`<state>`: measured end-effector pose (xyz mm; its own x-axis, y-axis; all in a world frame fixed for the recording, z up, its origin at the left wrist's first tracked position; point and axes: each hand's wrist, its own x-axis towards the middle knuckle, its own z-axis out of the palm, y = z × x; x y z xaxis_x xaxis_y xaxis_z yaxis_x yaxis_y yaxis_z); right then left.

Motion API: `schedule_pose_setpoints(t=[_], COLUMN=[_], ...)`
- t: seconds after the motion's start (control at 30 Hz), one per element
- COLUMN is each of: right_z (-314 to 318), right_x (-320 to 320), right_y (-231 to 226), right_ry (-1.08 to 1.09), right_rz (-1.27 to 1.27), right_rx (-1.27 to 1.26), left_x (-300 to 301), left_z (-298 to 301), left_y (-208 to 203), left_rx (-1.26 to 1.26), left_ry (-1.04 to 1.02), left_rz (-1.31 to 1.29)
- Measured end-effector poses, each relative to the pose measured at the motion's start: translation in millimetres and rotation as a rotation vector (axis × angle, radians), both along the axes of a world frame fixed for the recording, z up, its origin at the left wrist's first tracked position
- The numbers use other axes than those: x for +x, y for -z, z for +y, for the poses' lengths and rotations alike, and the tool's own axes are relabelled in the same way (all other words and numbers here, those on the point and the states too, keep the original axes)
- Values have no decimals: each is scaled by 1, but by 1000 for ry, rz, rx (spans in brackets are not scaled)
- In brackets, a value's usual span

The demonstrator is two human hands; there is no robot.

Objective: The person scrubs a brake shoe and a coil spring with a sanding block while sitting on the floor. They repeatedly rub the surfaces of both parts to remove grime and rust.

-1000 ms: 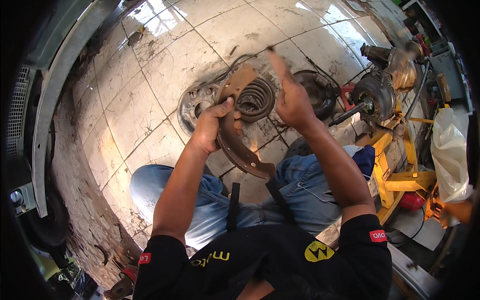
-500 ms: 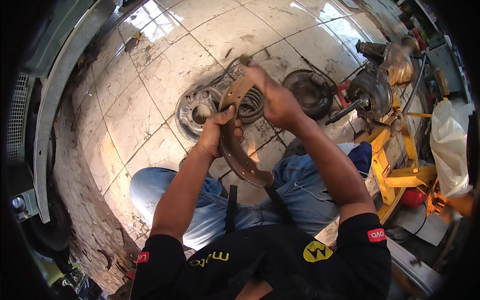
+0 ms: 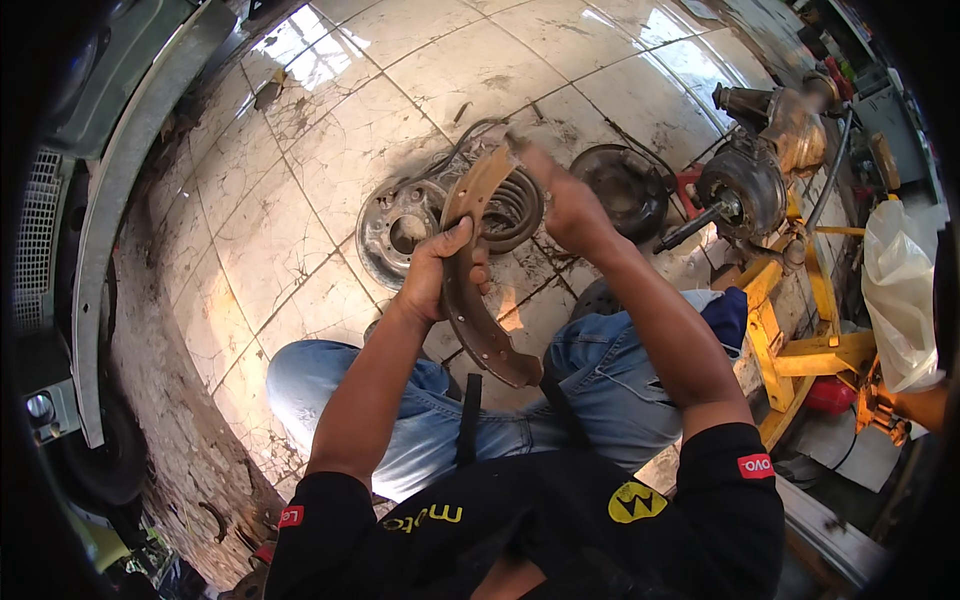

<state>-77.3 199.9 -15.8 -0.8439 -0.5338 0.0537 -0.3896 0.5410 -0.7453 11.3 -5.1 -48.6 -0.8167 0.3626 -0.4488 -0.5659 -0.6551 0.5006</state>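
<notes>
Glare on upper floor tiles (image 3: 312, 52); right fingers (image 3: 537, 163) blurred; edges dark, warped.

On my feed I have a worn brown brake shoe (image 3: 462, 312), curved like a crescent and dotted with small round marks. Gripped mid-length in the left hand (image 3: 438, 268), it tilts, its upper end overlapping the coil spring (image 3: 524, 226) in my view, its lower end nearer me than that spring.

A yellow stand (image 3: 820, 358) stood at the right.
A white bag (image 3: 900, 300) was beside it; far left, a grey beam (image 3: 87, 300) curved.
</notes>
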Motion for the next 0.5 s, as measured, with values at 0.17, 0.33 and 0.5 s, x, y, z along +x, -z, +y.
schedule_pose_setpoints(t=[0.17,0.33,0.5], right_z=[-7,5,-4], right_x=[-2,-10,-3], right_y=[0,16,-8], right_ry=[-48,-12,-103], right_rz=[397,377,513], right_rx=[-189,-112,-250], left_x=[-2,-4,-6], left_z=[14,-1,14], left_y=[-5,6,-3], left_rx=[-94,15,-5], left_ry=[-34,31,-23], left_rz=[-70,27,-76])
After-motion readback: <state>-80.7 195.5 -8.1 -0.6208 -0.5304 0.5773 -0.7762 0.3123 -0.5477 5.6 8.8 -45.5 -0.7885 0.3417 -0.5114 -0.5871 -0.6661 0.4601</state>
